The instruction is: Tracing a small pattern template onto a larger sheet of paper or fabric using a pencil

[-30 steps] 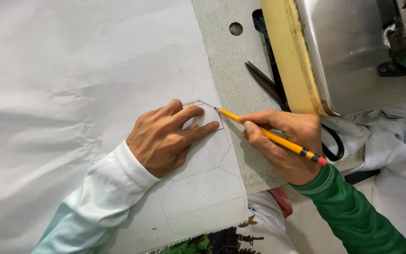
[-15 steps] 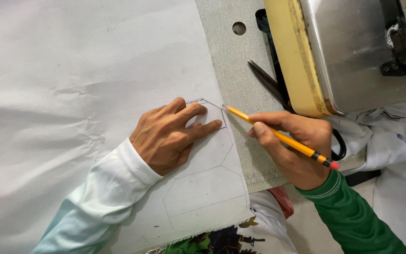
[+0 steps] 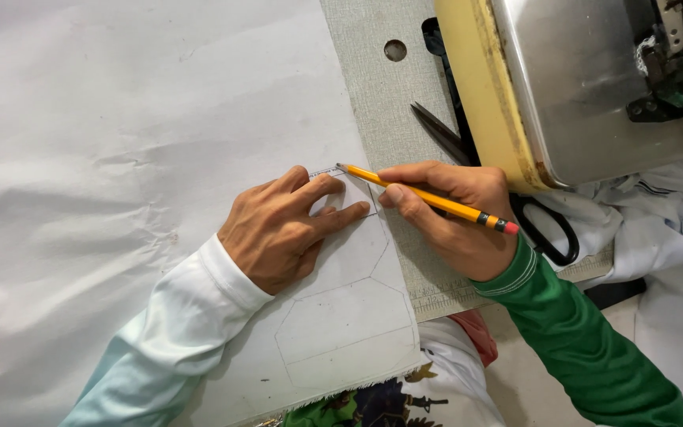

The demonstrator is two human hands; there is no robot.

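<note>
— Your right hand [image 3: 456,213] grips a yellow pencil [image 3: 424,198], its tip on the white fabric [image 3: 120,158] just beside your left fingertips?

— Yes. Your left hand [image 3: 282,229] lies flat and unclenched, pressing a small template [image 3: 349,202] onto that fabric. Black scissors [image 3: 468,150] lie on the desk [image 3: 381,103] just beyond your right hand, against the sewing machine [image 3: 586,87].

Counter [image 3: 393,111]: grey woven-textured top, round hole toward 12 o'clock, ruler scale along its near edge.
Sewing machine [image 3: 594,87]: 1 o'clock, cream body, steel plate.
Floor [image 3: 515,372]: 5 o'clock, pale.
Light: bright, even, soft shadows.
</note>
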